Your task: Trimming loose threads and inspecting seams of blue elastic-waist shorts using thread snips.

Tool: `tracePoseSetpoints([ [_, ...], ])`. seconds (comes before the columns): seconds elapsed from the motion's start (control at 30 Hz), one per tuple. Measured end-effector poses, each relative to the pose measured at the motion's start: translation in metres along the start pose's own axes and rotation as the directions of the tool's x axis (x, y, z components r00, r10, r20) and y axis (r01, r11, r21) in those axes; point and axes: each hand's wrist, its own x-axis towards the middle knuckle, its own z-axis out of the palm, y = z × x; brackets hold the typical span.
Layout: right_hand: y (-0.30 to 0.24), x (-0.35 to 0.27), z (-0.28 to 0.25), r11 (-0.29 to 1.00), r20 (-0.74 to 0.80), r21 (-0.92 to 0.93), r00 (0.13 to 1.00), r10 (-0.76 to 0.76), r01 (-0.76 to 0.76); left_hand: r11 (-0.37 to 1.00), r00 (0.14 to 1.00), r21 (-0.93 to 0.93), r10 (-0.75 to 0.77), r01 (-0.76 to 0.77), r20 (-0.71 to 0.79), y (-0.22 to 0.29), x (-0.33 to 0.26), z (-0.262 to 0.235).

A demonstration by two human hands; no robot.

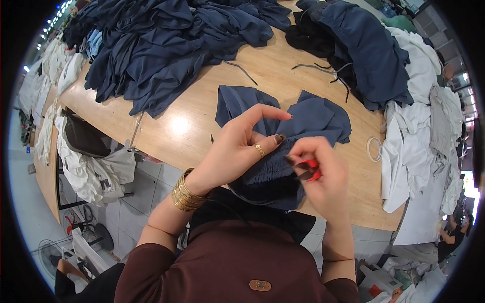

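Where the hands (232, 151) (324, 177) nearly meet, the garment (273, 169) lies beneath; it spreads beyond.

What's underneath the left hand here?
A dark blue garment and the wooden table show around the left hand. Whatever lies directly beneath it is covered, so contact there can't be judged.
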Motion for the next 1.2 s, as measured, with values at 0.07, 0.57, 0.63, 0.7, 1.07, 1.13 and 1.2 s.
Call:
tracePoseSetpoints([
  [0.07,0.002,0.0,-0.001,0.997,-0.068,0.071,0.997,0.048,-0.043,1.0,1.0,0.011,0.005,-0.005,-0.01,-0.003,0.0,-0.001],
  [0.57,0.006,-0.005,-0.01,0.995,-0.032,0.072,0.997,0.074,-0.071,0.997,0.999,-0.072,0.037,-0.037,0.005,-0.004,0.002,-0.001],
  [0.63,0.004,-0.007,-0.01,0.998,-0.006,0.015,0.998,0.06,-0.06,0.993,0.999,-0.109,0.046,-0.048,-0.017,-0.005,0.002,-0.001],
  [0.7,0.007,-0.008,-0.008,0.997,-0.01,-0.081,1.0,0.016,-0.017,0.995,1.0,-0.102,0.02,-0.02,-0.003,-0.003,0.001,-0.002],
  [1.07,0.009,-0.008,0.001,0.974,-0.007,-0.201,0.995,-0.104,0.101,0.99,1.0,-0.138,0.022,-0.02,0.013,0.0,0.0,-0.001],
  [1.13,0.01,-0.007,0.0,0.972,-0.008,-0.206,0.993,-0.117,0.113,0.991,1.0,-0.135,0.019,-0.017,0.013,0.001,0.001,-0.001],
  [1.2,0.01,-0.007,0.001,0.973,-0.006,-0.205,0.993,-0.114,0.11,0.99,1.0,-0.14,0.015,-0.013,0.012,0.001,0.001,-0.001],
])
